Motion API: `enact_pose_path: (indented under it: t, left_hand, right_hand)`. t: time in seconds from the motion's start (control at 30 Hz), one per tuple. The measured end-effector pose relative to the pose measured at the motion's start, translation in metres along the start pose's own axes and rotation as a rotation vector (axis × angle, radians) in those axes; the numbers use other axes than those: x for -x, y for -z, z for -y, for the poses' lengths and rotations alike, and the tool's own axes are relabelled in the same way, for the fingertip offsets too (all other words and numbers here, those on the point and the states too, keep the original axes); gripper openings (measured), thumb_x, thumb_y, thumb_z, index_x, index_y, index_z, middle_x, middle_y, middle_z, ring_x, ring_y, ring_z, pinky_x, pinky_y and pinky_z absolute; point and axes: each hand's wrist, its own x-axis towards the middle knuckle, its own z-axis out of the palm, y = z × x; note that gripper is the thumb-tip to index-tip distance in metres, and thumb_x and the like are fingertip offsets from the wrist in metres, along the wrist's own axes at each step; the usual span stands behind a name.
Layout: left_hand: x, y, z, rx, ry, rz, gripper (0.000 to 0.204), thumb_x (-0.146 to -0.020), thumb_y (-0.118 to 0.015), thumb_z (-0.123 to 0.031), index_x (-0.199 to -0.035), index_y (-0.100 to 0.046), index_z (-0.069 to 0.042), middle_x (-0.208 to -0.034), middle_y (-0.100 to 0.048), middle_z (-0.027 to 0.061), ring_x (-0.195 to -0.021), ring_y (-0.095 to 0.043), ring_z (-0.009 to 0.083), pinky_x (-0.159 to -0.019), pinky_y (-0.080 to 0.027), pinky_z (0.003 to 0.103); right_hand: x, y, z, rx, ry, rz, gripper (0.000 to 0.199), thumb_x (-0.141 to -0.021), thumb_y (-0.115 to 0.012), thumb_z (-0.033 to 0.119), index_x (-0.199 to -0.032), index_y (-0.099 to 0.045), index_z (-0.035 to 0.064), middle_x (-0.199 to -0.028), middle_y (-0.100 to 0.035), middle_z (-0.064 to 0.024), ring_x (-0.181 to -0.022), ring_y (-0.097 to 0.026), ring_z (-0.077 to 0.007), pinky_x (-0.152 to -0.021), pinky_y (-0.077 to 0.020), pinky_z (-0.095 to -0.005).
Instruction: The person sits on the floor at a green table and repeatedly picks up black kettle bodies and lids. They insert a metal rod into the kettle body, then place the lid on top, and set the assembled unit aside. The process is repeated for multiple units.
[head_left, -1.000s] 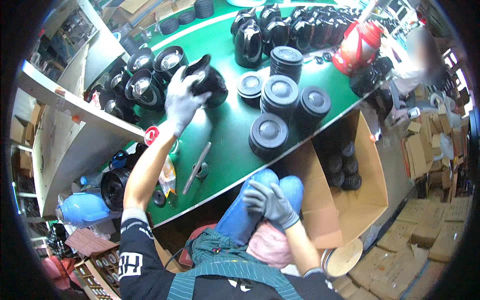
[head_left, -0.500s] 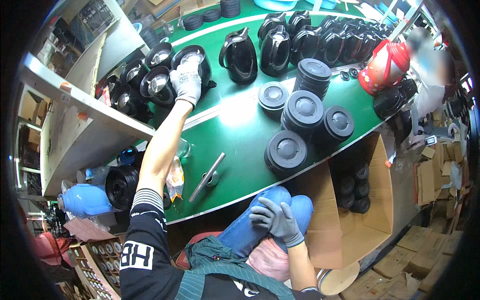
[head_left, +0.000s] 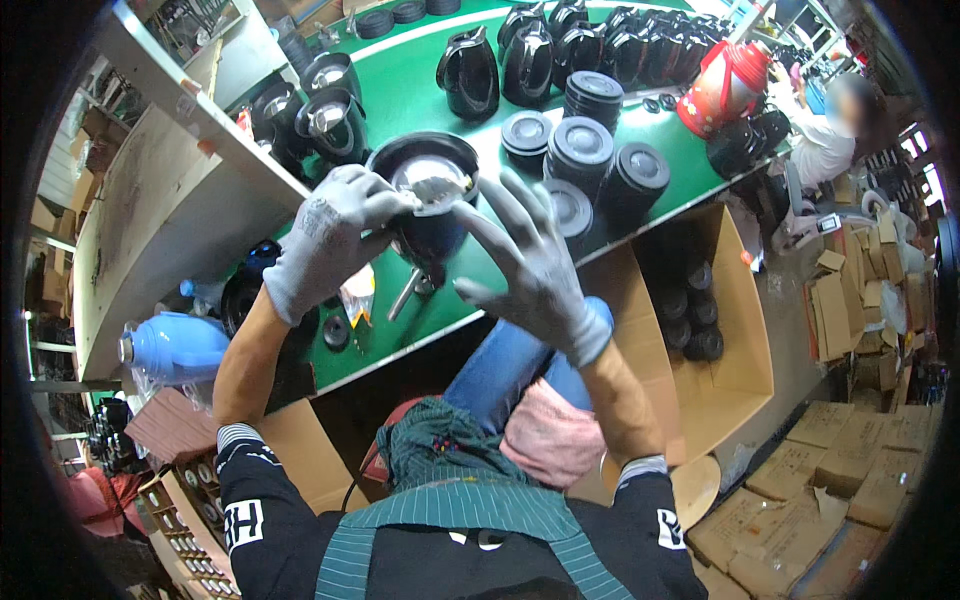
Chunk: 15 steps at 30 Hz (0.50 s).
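Note:
A black jug body (head_left: 445,240) with a shiny silver inside is held up over the green table, its round opening facing me. My gloved left hand (head_left: 330,235) pinches its rim on the left, thumb and fingers closed at the edge. On the jug's other side my gloved right hand (head_left: 535,265) is open with fingers spread, fingertips close to the rim; whether they touch it I cannot tell. Below the jug, a metal rod (head_left: 404,295) is partly hidden. More black jug bodies (head_left: 330,125) with silver insides stand at the far left.
Stacks of round black lids (head_left: 580,145) stand right of the jug. Black pitchers (head_left: 528,65) line the back beside a red flask (head_left: 725,88). An open carton (head_left: 735,350) with black parts sits at right. A blue flask (head_left: 175,347) lies at left; a person (head_left: 825,135) sits far right.
My left hand has brought a jug body from the far-left group toward me. My right hand has risen from my lap to the jug's right side, fingers spreading. The view has shifted.

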Motion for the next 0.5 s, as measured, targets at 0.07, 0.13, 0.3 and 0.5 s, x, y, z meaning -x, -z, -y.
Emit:
enact_pose_path:
  t: [0.07, 0.13, 0.3, 0.5]
  left_hand:
    - [0.016, 0.012, -0.026, 0.207, -0.036, 0.077, 0.044, -0.078, -0.085, -0.007, -0.120, -0.075, -0.012, -0.106, -0.070, 0.0093, -0.106, -0.066, 0.0344, -0.096, -0.055, 0.047]
    - [0.038, 0.006, -0.043, 0.206, -0.038, 0.117, 0.050, -0.079, -0.086, -0.009, -0.127, -0.075, -0.014, -0.113, -0.072, 0.0085, -0.113, -0.068, 0.0333, -0.103, -0.054, 0.047]
    - [0.107, -0.035, -0.061, 0.265, 0.008, -0.167, 0.081, -0.073, -0.088, -0.009, -0.148, -0.059, -0.005, -0.140, -0.064, 0.0188, -0.134, -0.061, 0.0396, -0.115, -0.049, 0.053]
    - [0.173, -0.129, -0.080, 0.348, 0.178, -0.295, 0.078, -0.076, -0.085, -0.007, -0.149, -0.058, -0.001, -0.141, -0.067, 0.0222, -0.129, -0.066, 0.0420, -0.111, -0.053, 0.049]
  right_hand:
    - [-0.002, -0.004, -0.003, -0.228, 0.063, 0.136, 0.064, -0.076, -0.087, 0.015, -0.135, -0.061, 0.0136, -0.147, -0.060, -0.0175, -0.145, -0.050, -0.0441, -0.115, -0.0462, -0.0545]
    - [0.015, 0.007, 0.008, -0.356, 0.016, 0.223, 0.053, -0.076, -0.086, 0.011, -0.123, -0.062, 0.0110, -0.144, -0.062, -0.0169, -0.140, -0.055, -0.0427, -0.114, -0.0486, -0.0518]
    - [0.090, 0.008, 0.043, -0.526, -0.339, -0.017, 0.047, -0.070, -0.095, 0.005, -0.109, -0.068, 0.0042, -0.135, -0.073, -0.0166, -0.117, -0.074, -0.0325, -0.095, -0.0600, -0.0393]
    - [0.115, 0.024, 0.062, -0.662, -0.938, -0.024, 0.071, -0.080, -0.096, 0.013, -0.143, -0.067, -0.0040, -0.126, -0.076, -0.0116, -0.102, -0.070, -0.0101, -0.086, -0.0589, -0.0275]
